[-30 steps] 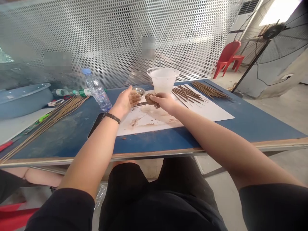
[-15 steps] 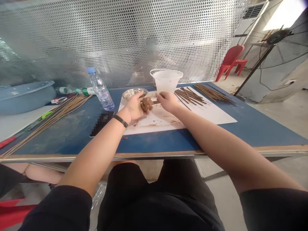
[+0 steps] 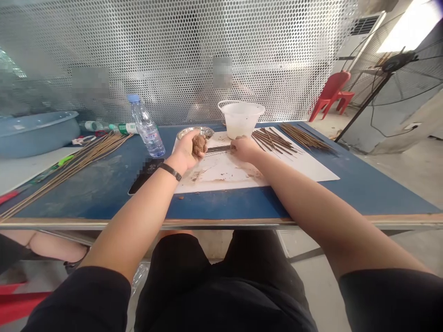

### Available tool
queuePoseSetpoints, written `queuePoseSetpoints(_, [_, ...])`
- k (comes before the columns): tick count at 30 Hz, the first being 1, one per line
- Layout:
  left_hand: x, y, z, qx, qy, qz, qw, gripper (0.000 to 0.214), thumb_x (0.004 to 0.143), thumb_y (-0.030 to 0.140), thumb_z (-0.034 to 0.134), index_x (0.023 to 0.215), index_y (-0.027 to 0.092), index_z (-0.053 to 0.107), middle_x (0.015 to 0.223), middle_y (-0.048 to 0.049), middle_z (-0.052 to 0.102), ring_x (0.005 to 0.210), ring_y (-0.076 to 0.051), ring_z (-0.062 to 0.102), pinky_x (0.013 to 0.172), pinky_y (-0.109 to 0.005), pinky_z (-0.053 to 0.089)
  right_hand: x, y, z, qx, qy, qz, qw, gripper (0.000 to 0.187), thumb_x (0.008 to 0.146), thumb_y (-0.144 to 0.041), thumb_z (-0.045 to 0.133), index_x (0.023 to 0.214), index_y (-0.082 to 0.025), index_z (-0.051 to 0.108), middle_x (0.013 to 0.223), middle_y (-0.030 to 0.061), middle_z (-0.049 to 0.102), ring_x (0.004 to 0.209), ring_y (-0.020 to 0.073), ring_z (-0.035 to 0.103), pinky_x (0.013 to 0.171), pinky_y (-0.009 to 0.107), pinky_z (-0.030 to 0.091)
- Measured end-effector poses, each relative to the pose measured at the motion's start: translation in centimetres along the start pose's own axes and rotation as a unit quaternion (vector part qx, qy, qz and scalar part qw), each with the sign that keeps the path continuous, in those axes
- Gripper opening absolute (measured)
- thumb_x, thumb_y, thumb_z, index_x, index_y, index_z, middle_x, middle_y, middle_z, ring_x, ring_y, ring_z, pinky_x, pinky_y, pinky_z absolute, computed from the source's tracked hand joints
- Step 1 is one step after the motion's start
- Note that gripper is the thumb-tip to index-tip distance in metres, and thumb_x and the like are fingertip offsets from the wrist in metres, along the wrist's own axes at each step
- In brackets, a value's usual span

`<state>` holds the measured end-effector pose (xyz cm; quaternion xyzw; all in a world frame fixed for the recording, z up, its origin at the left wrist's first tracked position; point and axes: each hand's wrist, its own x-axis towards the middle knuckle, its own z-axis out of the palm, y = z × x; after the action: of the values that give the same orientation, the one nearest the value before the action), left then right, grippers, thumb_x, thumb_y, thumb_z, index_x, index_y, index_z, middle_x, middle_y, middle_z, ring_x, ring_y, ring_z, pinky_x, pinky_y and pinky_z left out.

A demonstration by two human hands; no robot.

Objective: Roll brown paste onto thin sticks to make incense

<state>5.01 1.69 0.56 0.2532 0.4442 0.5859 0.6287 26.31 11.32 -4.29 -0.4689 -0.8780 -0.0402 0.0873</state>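
- Head view: the two hands are held apart, no longer together at the lump as they were half a second earlier.
- Black wristband (image 3: 170, 172) is worn on the left wrist.
- White board (image 3: 221, 174) is marked with brown smears.
- Left hand (image 3: 187, 151) is curled and clamped around a lump of brown clay (image 3: 199, 145), held just above the board's far part.
- Right hand (image 3: 244, 149) has been shifted off the clay and placed at the end of a thin dark stick (image 3: 218, 149); whether it is gripped or only touched cannot be told.
- Loose dark sticks (image 3: 273, 141) are spread beyond the right hand.
- Steel bowl (image 3: 194, 132) is just behind the left hand; white plastic cup (image 3: 241, 120) stands farther back.
- Perforated metal screen (image 3: 173, 55) closes the view.
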Motion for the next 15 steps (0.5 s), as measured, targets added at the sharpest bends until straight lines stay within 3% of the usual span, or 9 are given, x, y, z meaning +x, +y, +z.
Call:
queuePoseSetpoints(10, [-0.1, -0.5, -0.1, 0.032, -0.011, 0.005, 0.999, 0.017, 0.098, 0.026, 0.063, 0.083, 0.019, 0.061, 0.059, -0.0007, 0.060, 0.047, -0.014, 0.060, 0.039, -0.023, 0.035, 0.6, 0.6, 0.7, -0.031, -0.001, -0.051, 0.998, 0.030, 0.099, -0.016, 0.048, 0.117, -0.013, 0.071, 0.122, 0.0203, 0.068, 0.117, 0.0367, 0.054, 0.091, 0.041, 0.042])
queuePoseSetpoints(15, [-0.2, -0.1, -0.3, 0.014, 0.013, 0.023, 1.000, 0.012, 0.094, 0.025, 0.067, 0.086, 0.019, 0.062, 0.066, -0.0039, 0.064, 0.048, -0.015, 0.061, 0.039, -0.023, 0.037, -0.1, 0.4, -0.6, -0.046, 0.004, -0.052, 0.998, 0.033, 0.094, -0.007, 0.048, 0.119, -0.012, 0.069, 0.131, 0.0217, 0.065, 0.122, 0.0379, 0.053, 0.093, 0.043, 0.044])
